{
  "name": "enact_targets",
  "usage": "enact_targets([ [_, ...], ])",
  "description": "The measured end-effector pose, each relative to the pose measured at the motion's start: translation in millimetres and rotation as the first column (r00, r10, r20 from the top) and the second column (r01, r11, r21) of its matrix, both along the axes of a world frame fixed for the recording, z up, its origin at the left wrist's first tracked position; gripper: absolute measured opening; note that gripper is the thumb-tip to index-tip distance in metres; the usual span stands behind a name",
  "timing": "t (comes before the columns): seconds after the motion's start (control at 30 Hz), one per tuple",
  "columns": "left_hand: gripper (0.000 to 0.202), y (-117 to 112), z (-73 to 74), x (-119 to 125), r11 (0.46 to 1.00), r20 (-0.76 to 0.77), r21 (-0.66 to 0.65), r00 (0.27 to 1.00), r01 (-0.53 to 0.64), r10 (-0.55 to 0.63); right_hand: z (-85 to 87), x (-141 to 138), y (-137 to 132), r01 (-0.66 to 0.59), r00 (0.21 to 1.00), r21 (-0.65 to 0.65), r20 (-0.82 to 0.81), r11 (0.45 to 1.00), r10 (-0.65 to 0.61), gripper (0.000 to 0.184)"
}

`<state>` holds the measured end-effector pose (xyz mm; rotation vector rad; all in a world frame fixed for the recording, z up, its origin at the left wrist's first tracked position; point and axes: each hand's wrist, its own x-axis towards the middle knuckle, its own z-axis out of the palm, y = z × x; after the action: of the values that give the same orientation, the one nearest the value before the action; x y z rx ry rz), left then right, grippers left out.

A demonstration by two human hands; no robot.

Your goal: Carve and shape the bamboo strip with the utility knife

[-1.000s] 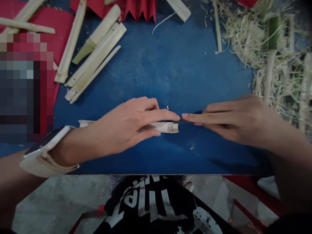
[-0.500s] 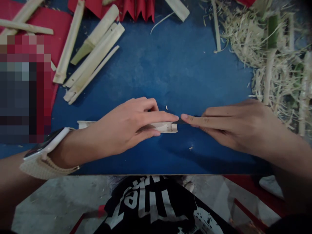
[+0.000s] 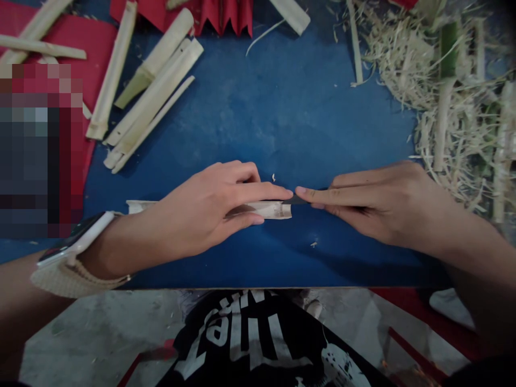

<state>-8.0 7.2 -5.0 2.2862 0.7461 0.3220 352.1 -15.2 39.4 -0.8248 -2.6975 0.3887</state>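
Observation:
My left hand (image 3: pixel 209 207) is closed around a pale split bamboo piece (image 3: pixel 274 209) that lies flat on the blue table (image 3: pixel 262 118), index finger stretched along its top. My right hand (image 3: pixel 374 204) is closed on a dark knife (image 3: pixel 296 200), index finger laid along the blade's back. The blade tip sits at the right end of the bamboo piece, and the two index fingertips nearly touch. A white watch is on my left wrist.
Several split bamboo sticks (image 3: pixel 149 102) lie at the upper left, partly on red paper (image 3: pixel 92 43). A heap of bamboo shavings (image 3: pixel 447 102) fills the upper right. Folded red paper (image 3: pixel 226 13) lies at the top edge. The table's front edge (image 3: pixel 258 287) runs just below my hands.
My right hand has slid slightly left with the knife, bringing the blade against the bamboo's end. The left hand and bamboo stay put.

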Motion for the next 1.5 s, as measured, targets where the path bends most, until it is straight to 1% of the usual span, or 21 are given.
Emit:
enact_targets([
  [0.13,0.048,1,-0.6,1,1.000,0.024,0.010,1.000,0.006,-0.007,-2.3,2,-1,0.006,1.000,-0.012,0.004,1.000,-0.006,0.038],
  [0.27,0.047,1,-2.8,0,0.999,0.024,0.035,1.000,0.014,-0.014,-2.5,4,0,-0.005,0.999,0.090,0.054,0.996,0.000,0.037],
  [0.3,0.048,1,-3.1,0,0.999,0.014,0.040,1.000,0.019,-0.019,-2.1,5,3,-0.019,0.998,0.096,0.054,0.995,0.014,0.037],
  [0.37,0.048,0,-2.8,0,0.999,0.002,0.049,1.000,0.021,-0.021,-1.2,6,10,-0.060,0.998,0.055,0.023,0.997,0.059,0.035],
  [0.43,0.046,0,-0.3,1,0.998,0.022,0.054,1.000,0.013,-0.014,-0.7,8,18,-0.105,0.994,-0.020,-0.023,0.994,0.105,0.039],
  [0.53,0.039,1,7.0,3,0.999,0.036,0.027,0.999,0.029,-0.030,-2.3,12,24,-0.140,0.989,-0.062,-0.066,0.988,0.136,0.057],
  [0.6,0.034,1,11.8,4,0.999,0.011,0.007,0.999,0.044,-0.044,-4.6,15,22,-0.117,0.992,-0.014,-0.041,0.993,0.117,0.064],
  [0.7,0.028,1,13.9,3,0.999,0.016,0.002,0.999,0.032,-0.032,-6.8,17,12,-0.074,0.996,0.130,0.051,0.989,0.068,0.065],
  [0.8,0.026,1,11.3,0,1.000,0.057,0.004,0.998,0.021,-0.021,-4.2,13,1,-0.080,0.994,0.249,0.095,0.965,0.058,0.052],
  [0.87,0.026,0,10.4,0,0.999,0.066,0.025,0.997,0.026,-0.027,-0.9,9,-2,-0.090,0.992,0.285,0.105,0.954,0.062,0.042],
  [1.0,0.028,-2,12.5,-1,0.991,0.039,0.119,0.997,0.055,-0.060,2.9,3,-1,-0.125,0.984,0.287,0.158,0.950,0.081,0.036],
  [1.07,0.031,-4,13.8,-1,0.976,0.027,0.205,0.997,0.067,-0.074,2.0,1,1,-0.118,0.984,0.319,0.165,0.940,0.068,0.032],
  [1.1,0.033,-6,14.3,-2,0.959,0.012,0.277,0.998,0.059,-0.065,0.7,1,2,-0.103,0.986,0.344,0.159,0.933,0.051,0.029],
  [1.13,0.035,-7,14.6,-2,0.927,0.002,0.375,0.999,0.033,-0.036,-1.1,1,3,-0.078,0.990,0.373,0.136,0.924,0.028,0.027],
  [1.17,0.035,-9,14.9,-3,0.876,-0.002,0.482,1.000,-0.008,0.010,-3.4,2,5,-0.040,0.996,0.401,0.089,0.915,0.005,0.028],
  [1.23,0.034,-12,15.6,-2,0.745,0.012,0.660,0.992,-0.100,0.122,-9.1,5,7,0.043,0.999,0.428,-0.041,0.903,-0.029,0.041],
  [1.27,0.034,-12,16.0,-2,0.703,0.016,0.702,0.989,-0.117,0.149,-12.0,6,8,0.083,0.994,0.429,-0.100,0.899,-0.044,0.051],
  [1.3,0.033,-12,16.5,0,0.698,0.003,0.708,0.989,-0.107,0.149,-14.8,8,10,0.118,0.987,0.430,-0.146,0.895,-0.061,0.060],
  [1.37,0.036,-11,17.5,2,0.740,-0.052,0.671,0.992,-0.048,0.111,-18.7,10,12,0.143,0.983,0.431,-0.168,0.891,-0.076,0.072],
  [1.43,0.044,-9,18.0,3,0.773,-0.097,0.634,0.993,0.006,0.071,-20.4,11,14,0.135,0.986,0.431,-0.149,0.892,-0.077,0.074],
  [1.5,0.046,-5,17.8,2,0.781,-0.133,0.624,0.988,0.027,0.072,-20.7,10,15,0.117,0.989,0.431,-0.135,0.895,-0.064,0.068],
])
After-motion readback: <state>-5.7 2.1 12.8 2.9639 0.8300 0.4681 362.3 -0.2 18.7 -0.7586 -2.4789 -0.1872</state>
